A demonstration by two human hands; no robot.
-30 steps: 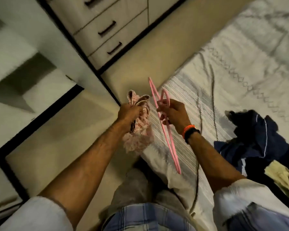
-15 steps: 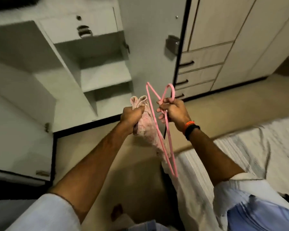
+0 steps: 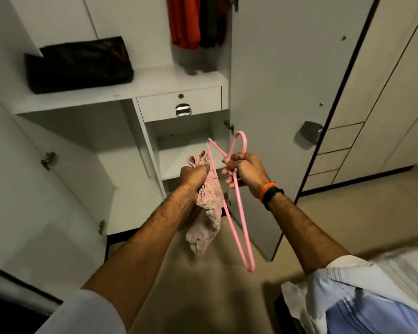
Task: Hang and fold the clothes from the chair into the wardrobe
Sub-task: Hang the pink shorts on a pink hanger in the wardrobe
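**Hanger and cloth raised before open wardrobe**

Tilted up since a second ago: bed gone from centre, open wardrobe (image 3: 130, 97) now filling the view. Both hands held out in front, much as before.

Left hand (image 3: 193, 174) clenched round bunched pink cloth (image 3: 208, 208), loose end dangling below the fist. Right hand (image 3: 245, 172) gripping pink hanger (image 3: 239, 227) near its neck, hook up, body hanging down, just beside the cloth.

Behind: dark bag (image 3: 79, 65) on shelf, red and dark clothes (image 3: 197, 21) hanging above small drawer (image 3: 179, 103). Bed edge (image 3: 401, 256) at lower right.
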